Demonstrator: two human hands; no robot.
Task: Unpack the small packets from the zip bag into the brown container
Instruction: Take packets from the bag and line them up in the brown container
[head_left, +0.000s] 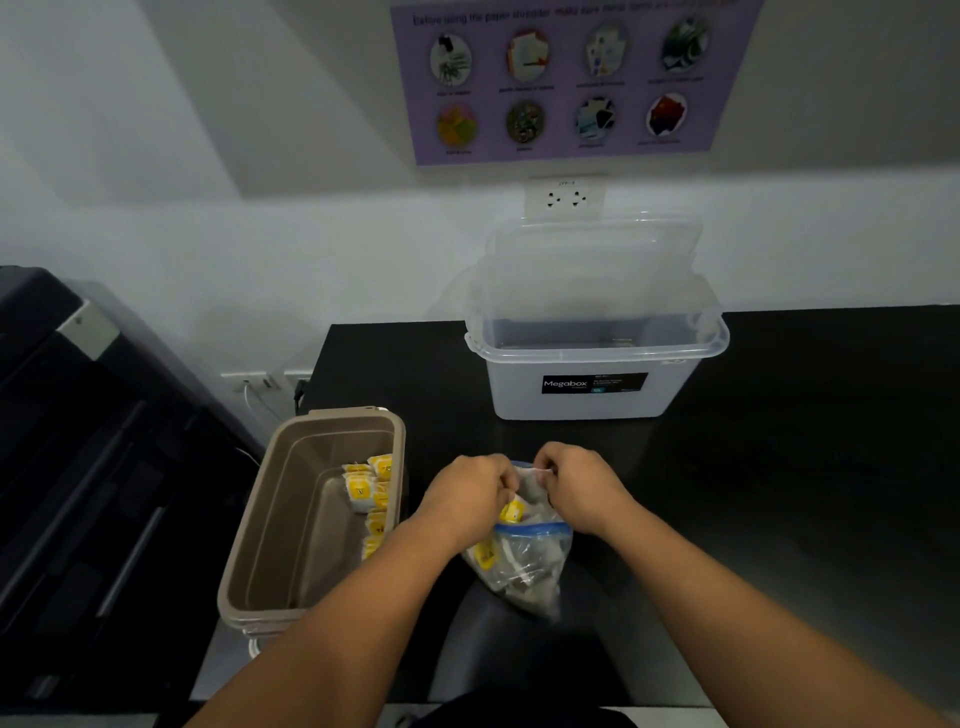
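Observation:
A clear zip bag (524, 558) with a blue seal strip stands on the black counter, holding several yellow-and-white small packets (484, 554). My left hand (467, 496) reaches into the bag's mouth with curled fingers around a yellow packet (511, 512). My right hand (576, 483) pinches the bag's upper rim and holds it open. The brown container (270, 519) sits to the left of the bag, open, with several packets (371, 493) piled along its right inner side.
A clear Megabox tub (597, 384) with its lid leaning behind it stands at the back of the black counter (805, 441). A dark machine (93, 467) fills the left. Wall sockets and a purple poster are on the wall.

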